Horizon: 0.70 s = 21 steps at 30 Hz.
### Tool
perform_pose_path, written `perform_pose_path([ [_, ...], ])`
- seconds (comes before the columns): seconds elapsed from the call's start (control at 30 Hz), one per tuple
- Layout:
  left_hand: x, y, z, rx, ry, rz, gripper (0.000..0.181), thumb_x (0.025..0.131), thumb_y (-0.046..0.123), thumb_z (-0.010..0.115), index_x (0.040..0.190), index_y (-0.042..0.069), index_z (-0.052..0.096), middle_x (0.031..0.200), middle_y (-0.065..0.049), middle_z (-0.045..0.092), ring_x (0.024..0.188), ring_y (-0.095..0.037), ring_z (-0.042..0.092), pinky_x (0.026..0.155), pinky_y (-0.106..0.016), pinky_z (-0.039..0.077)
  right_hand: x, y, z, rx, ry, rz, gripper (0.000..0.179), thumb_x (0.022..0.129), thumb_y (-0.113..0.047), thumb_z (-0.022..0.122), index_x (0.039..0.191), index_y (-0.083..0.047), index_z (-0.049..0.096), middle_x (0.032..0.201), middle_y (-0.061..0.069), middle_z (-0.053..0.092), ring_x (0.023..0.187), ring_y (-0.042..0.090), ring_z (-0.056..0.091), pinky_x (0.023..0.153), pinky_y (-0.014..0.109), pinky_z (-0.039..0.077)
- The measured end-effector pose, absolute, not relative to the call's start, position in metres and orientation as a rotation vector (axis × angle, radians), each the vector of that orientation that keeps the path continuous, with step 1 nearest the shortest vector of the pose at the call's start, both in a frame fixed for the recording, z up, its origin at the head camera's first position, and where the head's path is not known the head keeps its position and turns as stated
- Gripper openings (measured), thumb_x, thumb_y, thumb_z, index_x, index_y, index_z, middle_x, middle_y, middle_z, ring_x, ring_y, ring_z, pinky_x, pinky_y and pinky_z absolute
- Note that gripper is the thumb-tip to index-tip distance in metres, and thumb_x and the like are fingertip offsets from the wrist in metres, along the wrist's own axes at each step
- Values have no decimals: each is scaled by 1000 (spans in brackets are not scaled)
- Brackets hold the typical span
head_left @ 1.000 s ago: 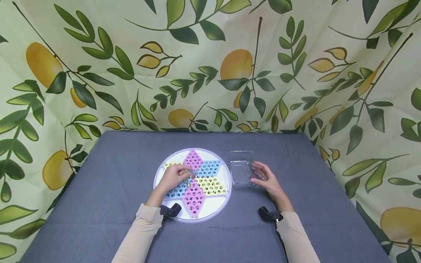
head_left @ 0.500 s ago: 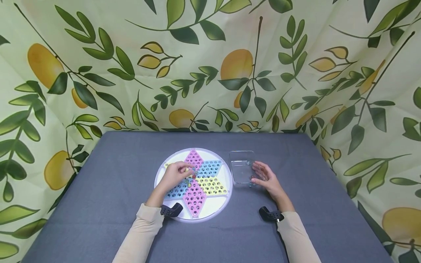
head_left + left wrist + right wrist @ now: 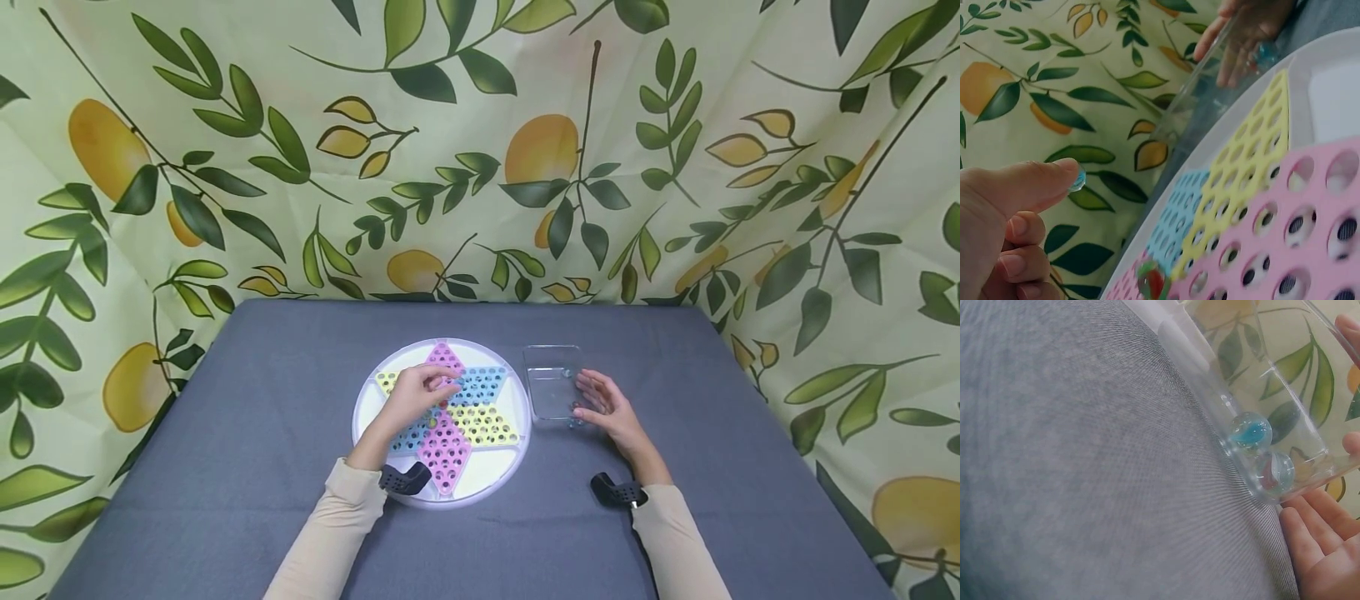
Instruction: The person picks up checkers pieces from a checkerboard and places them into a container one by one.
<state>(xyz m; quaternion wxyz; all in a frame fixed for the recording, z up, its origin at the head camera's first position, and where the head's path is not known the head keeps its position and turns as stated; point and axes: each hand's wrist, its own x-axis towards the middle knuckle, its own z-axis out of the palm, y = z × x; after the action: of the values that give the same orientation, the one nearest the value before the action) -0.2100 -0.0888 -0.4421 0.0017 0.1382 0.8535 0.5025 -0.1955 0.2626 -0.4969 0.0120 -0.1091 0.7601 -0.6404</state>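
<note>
My left hand (image 3: 412, 398) is over the upper middle of a round white Chinese checkers board (image 3: 480, 490) with a pink, blue and yellow star. Between its thumb and forefinger it pinches a clear marble with blue in it (image 3: 1079, 180), partly hidden by the thumb. A red and green marble (image 3: 1152, 281) sits on the board; my left hand hides part of the middle. My right hand (image 3: 611, 410) rests at the right side of a clear plastic box (image 3: 527, 383), its fingers loosely extended. Inside the box lie a blue-swirled marble (image 3: 1251, 431) and a red and white one (image 3: 1274, 473).
A dark grey cloth covers the table (image 3: 262, 467). The box stands just right of the board. Behind and beside the table hangs a leaf and fruit patterned curtain (image 3: 450, 125). Each wrist wears a black camera strap (image 3: 618, 490).
My left hand has moved to the right and slightly up over the board, covering more of its middle. My right hand stays by the box.
</note>
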Motion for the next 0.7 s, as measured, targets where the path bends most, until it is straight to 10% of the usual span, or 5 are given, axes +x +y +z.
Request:
perform_pose_path([
  [0.7,-208,-44,-440,648,2556,1549,25,86,16,71,107,3,71,61,5,37,56,-4,33,56,-16,34,-196,263,-496,-296,2393,-1959,73,82,1,70,144,2,31,149,30,35,119,-12,45,99,0,33],
])
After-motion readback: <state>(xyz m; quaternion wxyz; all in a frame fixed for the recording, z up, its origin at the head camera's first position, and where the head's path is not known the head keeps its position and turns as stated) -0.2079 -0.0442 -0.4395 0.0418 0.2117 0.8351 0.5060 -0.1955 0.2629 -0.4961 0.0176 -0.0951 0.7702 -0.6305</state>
